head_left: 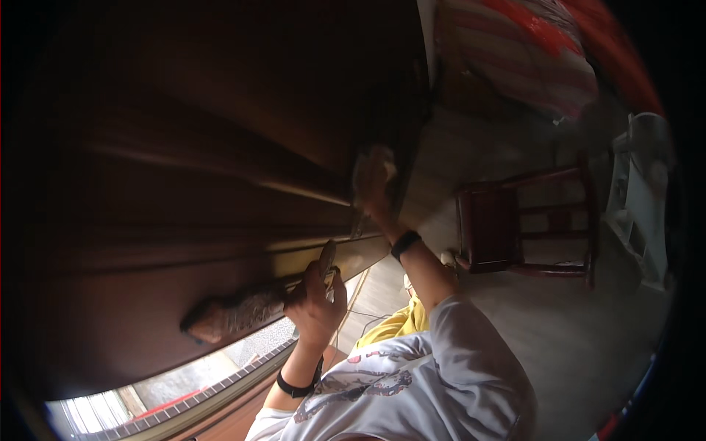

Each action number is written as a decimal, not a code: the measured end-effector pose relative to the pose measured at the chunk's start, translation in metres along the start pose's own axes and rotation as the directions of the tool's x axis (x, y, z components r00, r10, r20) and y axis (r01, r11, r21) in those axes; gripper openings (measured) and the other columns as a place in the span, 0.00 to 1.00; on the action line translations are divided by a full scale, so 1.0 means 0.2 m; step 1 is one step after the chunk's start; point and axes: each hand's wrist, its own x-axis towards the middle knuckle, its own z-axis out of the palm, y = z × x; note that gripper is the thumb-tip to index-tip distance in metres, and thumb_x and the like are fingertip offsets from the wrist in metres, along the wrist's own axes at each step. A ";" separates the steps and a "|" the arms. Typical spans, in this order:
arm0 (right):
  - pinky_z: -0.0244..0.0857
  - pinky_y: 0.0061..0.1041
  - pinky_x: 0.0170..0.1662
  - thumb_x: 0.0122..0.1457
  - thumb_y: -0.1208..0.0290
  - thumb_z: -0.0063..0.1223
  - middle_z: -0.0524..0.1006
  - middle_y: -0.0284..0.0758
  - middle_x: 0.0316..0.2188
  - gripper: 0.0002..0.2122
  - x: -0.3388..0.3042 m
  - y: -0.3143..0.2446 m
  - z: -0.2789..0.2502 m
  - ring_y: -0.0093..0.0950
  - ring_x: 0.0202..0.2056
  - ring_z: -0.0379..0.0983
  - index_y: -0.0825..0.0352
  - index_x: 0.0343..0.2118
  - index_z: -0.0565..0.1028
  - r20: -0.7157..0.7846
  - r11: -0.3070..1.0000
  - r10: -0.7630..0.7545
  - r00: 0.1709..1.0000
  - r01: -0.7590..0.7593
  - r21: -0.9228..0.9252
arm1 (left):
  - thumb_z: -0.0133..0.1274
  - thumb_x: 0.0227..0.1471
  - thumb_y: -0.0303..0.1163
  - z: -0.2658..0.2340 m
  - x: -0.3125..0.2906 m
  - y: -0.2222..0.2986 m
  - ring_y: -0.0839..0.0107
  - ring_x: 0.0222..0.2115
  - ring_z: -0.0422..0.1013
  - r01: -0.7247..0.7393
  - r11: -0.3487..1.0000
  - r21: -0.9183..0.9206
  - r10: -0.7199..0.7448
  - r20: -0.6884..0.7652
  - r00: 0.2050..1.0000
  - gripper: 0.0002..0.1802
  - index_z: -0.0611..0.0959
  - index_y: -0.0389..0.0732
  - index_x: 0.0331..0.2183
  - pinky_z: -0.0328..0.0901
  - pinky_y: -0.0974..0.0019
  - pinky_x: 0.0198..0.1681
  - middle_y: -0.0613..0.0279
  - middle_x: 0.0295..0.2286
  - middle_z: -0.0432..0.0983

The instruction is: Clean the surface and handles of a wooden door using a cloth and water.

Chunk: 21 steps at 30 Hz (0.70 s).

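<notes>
A dark brown wooden door point(147, 198) with raised mouldings fills the left side. My left hand point(316, 298) is at its near edge, beside a carved dark door handle point(239, 316). Its fingers and thumb close around a small, elongated greyish piece that I cannot make out, by a yellowish strip point(298, 261) along the edge. My right hand point(375, 180) reaches farther up against the door's right part. It is closed and blurred, with something pale and soft-looking in it. Shadow hides the surface around that hand. Each wrist wears a black band.
A dark red wooden chair point(489, 228) is on the grey floor point(478, 345) to the right. Beyond it is a white rack point(640, 198). A striped cloth covering point(515, 70) with red fabric is at the far right. Bright light enters below the door, beside a tiled edge point(213, 393).
</notes>
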 end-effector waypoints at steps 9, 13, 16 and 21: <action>0.37 0.38 0.56 0.52 0.72 0.37 0.45 0.48 0.56 0.28 -0.53 0.25 0.16 0.42 0.57 0.41 0.68 0.56 0.46 -0.050 0.988 0.132 0.990 -0.136 -0.079 | 0.51 0.32 0.24 0.02 0.04 0.02 0.66 0.16 0.70 -0.108 0.994 0.010 0.106 0.092 0.990 0.23 0.72 0.28 0.37 0.64 0.67 0.18 0.48 0.23 0.73; 0.39 0.37 0.56 0.50 0.74 0.37 0.48 0.49 0.55 0.26 -0.48 0.13 0.18 0.42 0.56 0.43 0.70 0.54 0.49 -0.075 0.918 0.379 0.922 -0.365 0.154 | 0.47 0.32 0.24 -0.08 -0.05 -0.03 0.58 0.21 0.71 0.067 0.993 0.101 -0.091 0.259 0.962 0.24 0.71 0.25 0.37 0.65 0.65 0.25 0.45 0.27 0.73; 0.39 0.36 0.56 0.53 0.75 0.33 0.48 0.49 0.55 0.23 -0.12 0.39 0.10 0.42 0.57 0.42 0.74 0.53 0.49 -0.154 0.894 -0.136 0.979 0.054 -0.445 | 0.49 0.35 0.25 -0.04 -0.16 -0.09 0.53 0.24 0.69 0.080 0.985 0.153 -0.113 0.220 0.969 0.26 0.66 0.22 0.40 0.65 0.62 0.26 0.43 0.30 0.70; 0.37 0.36 0.57 0.59 0.66 0.27 0.46 0.46 0.56 0.23 1.10 0.52 -0.28 0.41 0.57 0.41 0.71 0.55 0.47 -0.165 0.999 0.044 0.985 -0.043 0.007 | 0.48 0.36 0.20 -0.05 -0.32 -0.12 0.56 0.32 0.68 0.050 0.955 0.293 -0.084 0.105 0.991 0.25 0.66 0.25 0.42 0.63 0.66 0.33 0.42 0.38 0.65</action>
